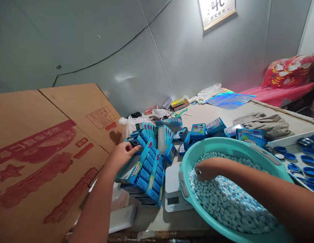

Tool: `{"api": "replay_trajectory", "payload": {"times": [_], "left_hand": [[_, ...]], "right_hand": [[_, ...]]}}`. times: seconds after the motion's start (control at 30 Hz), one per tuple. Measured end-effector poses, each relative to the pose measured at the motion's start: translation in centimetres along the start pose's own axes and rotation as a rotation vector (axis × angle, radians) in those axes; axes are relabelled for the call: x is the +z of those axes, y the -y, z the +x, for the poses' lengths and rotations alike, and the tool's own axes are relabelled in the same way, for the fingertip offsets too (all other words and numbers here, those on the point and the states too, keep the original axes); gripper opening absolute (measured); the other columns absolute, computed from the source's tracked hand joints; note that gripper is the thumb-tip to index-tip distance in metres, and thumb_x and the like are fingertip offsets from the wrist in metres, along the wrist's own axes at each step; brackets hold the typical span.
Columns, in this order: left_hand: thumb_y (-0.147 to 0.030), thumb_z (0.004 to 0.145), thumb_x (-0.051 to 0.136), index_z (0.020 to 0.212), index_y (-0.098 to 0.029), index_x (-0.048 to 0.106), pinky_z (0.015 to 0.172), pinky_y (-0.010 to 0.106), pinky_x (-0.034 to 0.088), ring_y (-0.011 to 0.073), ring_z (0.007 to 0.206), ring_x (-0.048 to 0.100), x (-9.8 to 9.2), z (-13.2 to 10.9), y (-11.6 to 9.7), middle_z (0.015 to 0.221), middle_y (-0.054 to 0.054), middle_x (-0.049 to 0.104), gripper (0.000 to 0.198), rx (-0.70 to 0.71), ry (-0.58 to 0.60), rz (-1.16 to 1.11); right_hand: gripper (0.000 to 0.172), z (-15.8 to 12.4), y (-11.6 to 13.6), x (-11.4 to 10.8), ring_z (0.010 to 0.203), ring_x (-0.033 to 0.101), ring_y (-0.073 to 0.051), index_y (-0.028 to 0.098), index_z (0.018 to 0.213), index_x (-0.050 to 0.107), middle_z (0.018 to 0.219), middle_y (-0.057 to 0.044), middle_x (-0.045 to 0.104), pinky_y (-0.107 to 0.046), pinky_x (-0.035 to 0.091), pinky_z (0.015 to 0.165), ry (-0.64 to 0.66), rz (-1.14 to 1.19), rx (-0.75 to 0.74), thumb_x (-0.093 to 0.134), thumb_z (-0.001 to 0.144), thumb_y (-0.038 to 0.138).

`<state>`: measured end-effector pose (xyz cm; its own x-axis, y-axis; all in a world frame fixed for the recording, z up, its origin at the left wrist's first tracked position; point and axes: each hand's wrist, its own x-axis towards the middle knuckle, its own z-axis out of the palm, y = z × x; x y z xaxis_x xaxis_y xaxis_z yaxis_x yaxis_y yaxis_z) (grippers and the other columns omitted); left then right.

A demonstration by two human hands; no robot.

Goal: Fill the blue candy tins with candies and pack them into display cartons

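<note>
My left hand [124,153] is at the upper left of a stack of blue display boxes [149,175] printed "CARAMELO MACIZO". Its thumb and fingers are curled at the edge of the top box, which has a pale open area beside them. My right hand [208,168] reaches into a turquoise basin [220,143] full of small pale blue and white candies [230,202]. Its fingers curl down into the candies, and the fingertips are partly hidden. Fanned blue cartons [164,140] stand behind the stack.
A white digital scale [172,189] sits between stack and basin. A large cardboard box [45,152] rises at the left. Several blue boxes [199,131] lie behind the basin, near grey gloves [263,123]. A white tray [276,143] with blue lids is at the right.
</note>
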<state>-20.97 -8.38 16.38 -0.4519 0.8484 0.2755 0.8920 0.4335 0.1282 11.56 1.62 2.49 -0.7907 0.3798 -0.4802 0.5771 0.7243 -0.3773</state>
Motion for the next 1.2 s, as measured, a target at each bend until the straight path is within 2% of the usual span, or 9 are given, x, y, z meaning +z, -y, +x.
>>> {"api": "replay_trajectory", "payload": {"times": [0.1, 0.3, 0.4, 0.57, 0.7, 0.87, 1.03, 1.1, 1.2], "left_hand": [[-0.079, 0.079, 0.053, 0.086, -0.019, 0.073, 0.077, 0.030, 0.045, 0.0228, 0.085, 0.065, 1.0, -0.7, -0.3, 0.090, 0.007, 0.074, 0.064, 0.094, 0.213, -0.067], [-0.077, 0.086, 0.038, 0.093, -0.017, 0.077, 0.106, 0.043, 0.049, 0.0313, 0.109, 0.067, 2.2, -1.4, -0.3, 0.112, 0.014, 0.075, 0.072, 0.185, 0.227, -0.108], [-0.076, 0.084, 0.043, 0.103, -0.019, 0.078, 0.115, 0.046, 0.047, 0.0327, 0.120, 0.064, 1.6, -2.2, -0.7, 0.121, 0.014, 0.074, 0.069, 0.164, 0.263, -0.132], [-0.068, 0.074, 0.059, 0.137, -0.024, 0.063, 0.127, 0.044, 0.040, 0.0309, 0.143, 0.052, 1.4, -3.5, -1.3, 0.152, 0.007, 0.057, 0.077, 0.076, 0.489, -0.309], [-0.060, 0.080, 0.045, 0.140, -0.025, 0.059, 0.133, 0.051, 0.030, 0.0294, 0.151, 0.044, 2.0, -3.6, -1.8, 0.154, 0.009, 0.053, 0.071, 0.016, 0.419, -0.182], [-0.059, 0.080, 0.042, 0.132, -0.019, 0.064, 0.131, 0.052, 0.035, 0.0313, 0.145, 0.050, 0.8, -4.1, -2.5, 0.145, 0.014, 0.058, 0.069, 0.069, 0.371, 0.039], [-0.056, 0.088, 0.047, 0.136, -0.023, 0.061, 0.124, 0.049, 0.043, 0.0309, 0.134, 0.057, 0.9, -6.7, -8.3, 0.141, 0.012, 0.061, 0.060, 0.198, -0.319, -0.053], [-0.051, 0.096, 0.039, 0.123, -0.025, 0.068, 0.116, 0.041, 0.050, 0.0243, 0.123, 0.063, 3.4, -6.0, -12.1, 0.127, 0.008, 0.070, 0.047, 0.294, -0.274, -0.268], [-0.040, 0.093, 0.050, 0.128, -0.020, 0.065, 0.113, 0.039, 0.050, 0.0245, 0.119, 0.065, 9.7, -2.1, -16.8, 0.128, 0.012, 0.070, 0.043, 0.254, 0.095, -0.411]], "right_hand": [[0.046, -0.1, 0.1, 0.0, 0.114, 0.066, -0.038, 0.012, 0.134, 0.070, 0.128, -0.017, 0.069, -0.046, 0.052, 0.096, -0.004, 0.009, -0.006, 0.058, 0.099, 0.039], [0.042, 0.2, 0.0, 0.4, 0.110, 0.068, -0.037, 0.013, 0.129, 0.072, 0.121, -0.018, 0.071, -0.045, 0.053, 0.090, -0.023, 0.021, 0.008, 0.060, 0.097, 0.038], [0.040, 0.3, -0.1, 0.7, 0.109, 0.068, -0.037, 0.015, 0.126, 0.072, 0.120, -0.017, 0.071, -0.045, 0.053, 0.088, -0.042, 0.027, 0.003, 0.059, 0.096, 0.038], [0.038, 0.7, -0.5, 0.9, 0.107, 0.068, -0.038, 0.015, 0.124, 0.073, 0.119, -0.016, 0.072, -0.046, 0.053, 0.088, -0.050, 0.020, -0.005, 0.060, 0.096, 0.037], [0.039, 0.7, -0.5, 0.8, 0.109, 0.068, -0.037, 0.014, 0.126, 0.072, 0.120, -0.017, 0.071, -0.047, 0.053, 0.090, -0.046, 0.021, -0.002, 0.059, 0.097, 0.037], [0.048, 0.5, -0.9, 0.2, 0.106, 0.068, -0.036, 0.015, 0.126, 0.073, 0.116, -0.013, 0.073, -0.046, 0.053, 0.091, -0.024, 0.050, -0.014, 0.070, 0.091, 0.047], [0.067, -0.3, -0.5, -0.2, 0.112, 0.066, -0.039, 0.011, 0.130, 0.071, 0.122, -0.017, 0.070, -0.049, 0.053, 0.098, 0.006, 0.062, -0.053, 0.077, 0.084, 0.059], [0.074, -0.9, 0.3, 0.2, 0.115, 0.065, -0.041, 0.009, 0.139, 0.065, 0.126, -0.019, 0.069, -0.049, 0.052, 0.100, -0.013, 0.065, -0.022, 0.077, 0.085, 0.059], [0.075, -1.8, 1.7, 1.9, 0.123, 0.062, -0.043, 0.010, 0.152, 0.053, 0.136, -0.024, 0.062, -0.053, 0.052, 0.101, -0.113, 0.039, 0.027, 0.066, 0.095, 0.058]]}}
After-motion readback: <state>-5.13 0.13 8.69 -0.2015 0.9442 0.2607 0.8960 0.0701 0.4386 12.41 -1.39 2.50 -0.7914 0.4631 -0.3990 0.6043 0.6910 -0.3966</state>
